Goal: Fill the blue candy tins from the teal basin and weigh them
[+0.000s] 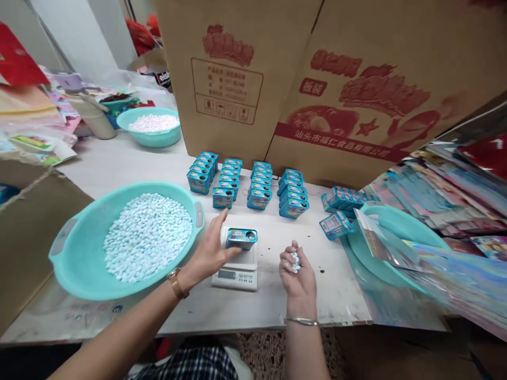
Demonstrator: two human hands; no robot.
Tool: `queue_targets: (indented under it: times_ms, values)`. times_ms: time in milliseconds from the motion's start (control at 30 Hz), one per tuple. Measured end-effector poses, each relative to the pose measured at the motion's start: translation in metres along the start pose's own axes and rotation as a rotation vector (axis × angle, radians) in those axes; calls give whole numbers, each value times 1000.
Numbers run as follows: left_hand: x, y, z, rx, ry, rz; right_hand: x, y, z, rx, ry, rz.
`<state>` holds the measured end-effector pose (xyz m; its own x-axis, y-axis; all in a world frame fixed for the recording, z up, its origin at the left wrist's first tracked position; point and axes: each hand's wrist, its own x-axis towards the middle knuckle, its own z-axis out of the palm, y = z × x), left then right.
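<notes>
A small blue tin [241, 238] stands on the pan of a white digital kitchen scale [237, 279]. My left hand [209, 245] is at the tin's left end, thumb and fingers spread apart. Whether the thumb touches the tin, I cannot tell. Palm up to the right of the scale, my right hand [297, 272] has its fingers curled round several pale candies [295, 261]. To the left, a large turquoise basin [75, 264] holds a heap of pale blue-white candies [146, 237].
Behind the scale, similar blue tins [259, 198] stand in several rows before a tall cardboard box [237, 142]. More tins [336, 224] lie at right beside a turquoise basin [364, 253] bearing plastic packaging. A smaller basin [154, 138] of pinkish candies sits back left.
</notes>
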<state>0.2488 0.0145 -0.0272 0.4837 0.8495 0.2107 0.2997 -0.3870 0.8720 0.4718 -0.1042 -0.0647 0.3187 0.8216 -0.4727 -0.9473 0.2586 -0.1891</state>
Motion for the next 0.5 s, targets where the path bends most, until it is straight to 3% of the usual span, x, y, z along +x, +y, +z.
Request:
queue_targets:
  times_ms: [133,267,400,500]
  values:
    - [-29,22,-39,-62,162,0,-9,-18,-13,-84,-10,-2]
    - [-72,26,-70,-116,284,-156,-12,-22,-28,-90,81,26]
    - [-114,13,-80,-129,338,-329,-11,-15,-31,-81,110,64]
    - [-137,3,-78,-105,352,-447,-10,-8,-20,-173,68,48]
